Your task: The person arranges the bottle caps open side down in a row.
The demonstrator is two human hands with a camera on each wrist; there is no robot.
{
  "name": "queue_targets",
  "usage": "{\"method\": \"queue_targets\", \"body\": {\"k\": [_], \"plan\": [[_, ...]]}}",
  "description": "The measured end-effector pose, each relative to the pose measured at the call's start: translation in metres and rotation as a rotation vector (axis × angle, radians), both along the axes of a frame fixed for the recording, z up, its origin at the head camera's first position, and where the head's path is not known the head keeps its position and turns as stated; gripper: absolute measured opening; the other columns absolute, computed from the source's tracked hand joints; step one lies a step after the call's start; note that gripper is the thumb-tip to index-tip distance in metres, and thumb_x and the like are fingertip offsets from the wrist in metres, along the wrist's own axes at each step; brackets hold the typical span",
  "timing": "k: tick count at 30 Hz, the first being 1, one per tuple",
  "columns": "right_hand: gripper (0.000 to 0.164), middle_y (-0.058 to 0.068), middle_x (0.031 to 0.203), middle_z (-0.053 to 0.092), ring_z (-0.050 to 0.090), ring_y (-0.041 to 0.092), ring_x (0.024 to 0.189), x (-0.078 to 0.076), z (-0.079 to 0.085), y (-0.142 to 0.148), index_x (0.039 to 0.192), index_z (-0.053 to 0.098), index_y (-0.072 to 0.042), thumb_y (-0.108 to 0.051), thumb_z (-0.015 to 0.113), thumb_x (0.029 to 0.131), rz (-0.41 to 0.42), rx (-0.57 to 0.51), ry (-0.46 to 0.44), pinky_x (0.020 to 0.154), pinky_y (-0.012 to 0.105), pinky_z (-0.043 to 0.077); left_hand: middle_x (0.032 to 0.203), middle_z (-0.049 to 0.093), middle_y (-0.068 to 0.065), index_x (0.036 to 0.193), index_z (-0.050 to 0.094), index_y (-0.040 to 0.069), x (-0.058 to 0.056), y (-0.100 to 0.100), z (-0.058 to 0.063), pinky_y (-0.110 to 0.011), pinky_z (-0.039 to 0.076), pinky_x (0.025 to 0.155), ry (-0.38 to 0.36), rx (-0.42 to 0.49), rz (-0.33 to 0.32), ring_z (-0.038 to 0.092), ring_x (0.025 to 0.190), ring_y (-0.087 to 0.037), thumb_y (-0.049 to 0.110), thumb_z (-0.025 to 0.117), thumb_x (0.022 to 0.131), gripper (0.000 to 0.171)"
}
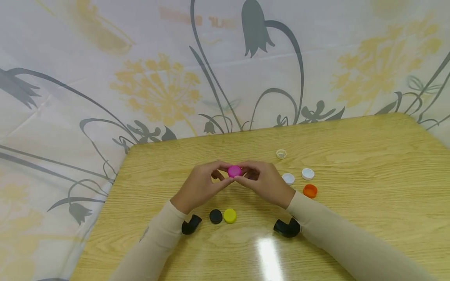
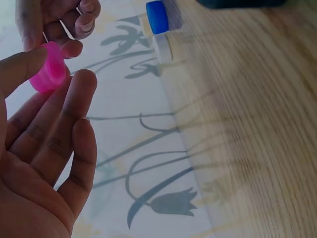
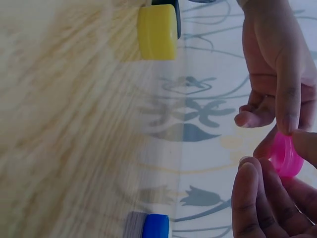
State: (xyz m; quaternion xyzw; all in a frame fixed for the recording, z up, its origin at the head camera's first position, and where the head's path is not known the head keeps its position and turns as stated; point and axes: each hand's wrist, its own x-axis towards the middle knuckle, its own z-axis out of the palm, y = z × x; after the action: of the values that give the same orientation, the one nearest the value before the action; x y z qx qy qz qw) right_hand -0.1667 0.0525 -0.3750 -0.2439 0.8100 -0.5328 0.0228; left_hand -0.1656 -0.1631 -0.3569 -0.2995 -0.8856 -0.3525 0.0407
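A pink bottle cap (image 1: 234, 171) is held up above the table between both hands. My left hand (image 1: 202, 183) pinches it from the left with thumb and fingers. From the other side my right hand (image 1: 265, 181) pinches the same cap, and the two thumbs nearly meet below it. In the left wrist view the pink cap (image 2: 49, 74) is tilted on edge between the fingertips. The right wrist view shows the cap's ridged side (image 3: 286, 156). Nearer to me on the table, a black cap (image 1: 216, 216) lies beside a yellow cap (image 1: 230, 216).
Right of the hands lie two white caps, one (image 1: 308, 174) behind an orange cap (image 1: 310, 191). Farther back is a pale cap (image 1: 281, 154). A blue cap (image 2: 157, 17) shows in the wrist views. Patterned cloth (image 1: 225, 70) borders the wooden table (image 1: 369, 175).
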Motion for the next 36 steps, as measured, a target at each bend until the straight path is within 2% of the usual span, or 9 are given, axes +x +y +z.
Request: {"method": "queue_targets", "body": {"k": [6,12,19,24,29,36], "plan": [[0.027,0.000,0.098,0.074,0.066,0.011,0.078,0.006,-0.005,0.010,0.115,0.073,-0.012,-0.025,0.074,0.092,0.028,0.051,0.007,0.071,0.025,0.056,0.113,0.075,0.000,0.116,0.071,0.012,0.009,0.004,-0.001,-0.032,0.060,0.078,-0.035,-0.023,-0.045,0.071,0.082,-0.008,0.022,0.073,0.092,0.026],[0.027,-0.003,0.096,0.073,0.066,0.008,0.081,0.011,-0.009,0.017,0.112,0.074,-0.012,-0.028,0.075,0.091,0.072,0.098,0.026,0.074,0.025,0.057,0.111,0.075,0.001,0.115,0.072,0.012,0.018,0.007,-0.002,-0.029,0.059,0.078,-0.082,-0.028,-0.075,0.070,0.081,-0.006,0.021,0.074,0.092,0.025],[0.025,-0.002,0.099,0.072,0.065,0.005,0.083,0.018,-0.012,0.025,0.113,0.074,-0.012,-0.026,0.074,0.092,0.148,0.125,0.009,0.075,0.024,0.056,0.107,0.076,0.005,0.113,0.074,0.015,0.025,0.009,-0.006,-0.026,0.058,0.079,-0.074,-0.110,-0.091,0.068,0.081,-0.002,0.026,0.074,0.092,0.024],[0.024,-0.003,0.098,0.073,0.065,0.004,0.083,0.022,-0.016,0.027,0.112,0.074,-0.011,-0.023,0.075,0.091,0.195,0.128,0.021,0.075,0.024,0.056,0.104,0.076,0.007,0.111,0.074,0.016,0.032,0.010,-0.005,-0.024,0.057,0.075,-0.108,-0.162,-0.089,0.067,0.081,0.000,0.029,0.073,0.092,0.022],[0.020,-0.007,0.093,0.072,0.063,0.004,0.082,0.025,-0.020,0.029,0.109,0.074,-0.013,-0.023,0.074,0.092,0.236,0.160,-0.006,0.077,0.024,0.056,0.099,0.075,0.008,0.106,0.073,0.018,0.034,0.011,-0.007,-0.021,0.055,0.072,-0.168,-0.200,-0.106,0.067,0.081,0.000,0.028,0.075,0.091,0.018],[0.021,-0.009,0.092,0.071,0.063,0.003,0.083,0.028,-0.022,0.028,0.110,0.074,-0.014,-0.025,0.074,0.092,0.265,0.189,-0.045,0.077,0.023,0.055,0.095,0.075,0.010,0.103,0.074,0.018,0.034,0.011,-0.010,-0.019,0.054,0.076,-0.143,-0.258,-0.138,0.068,0.085,-0.003,0.032,0.077,0.090,0.019]]}}
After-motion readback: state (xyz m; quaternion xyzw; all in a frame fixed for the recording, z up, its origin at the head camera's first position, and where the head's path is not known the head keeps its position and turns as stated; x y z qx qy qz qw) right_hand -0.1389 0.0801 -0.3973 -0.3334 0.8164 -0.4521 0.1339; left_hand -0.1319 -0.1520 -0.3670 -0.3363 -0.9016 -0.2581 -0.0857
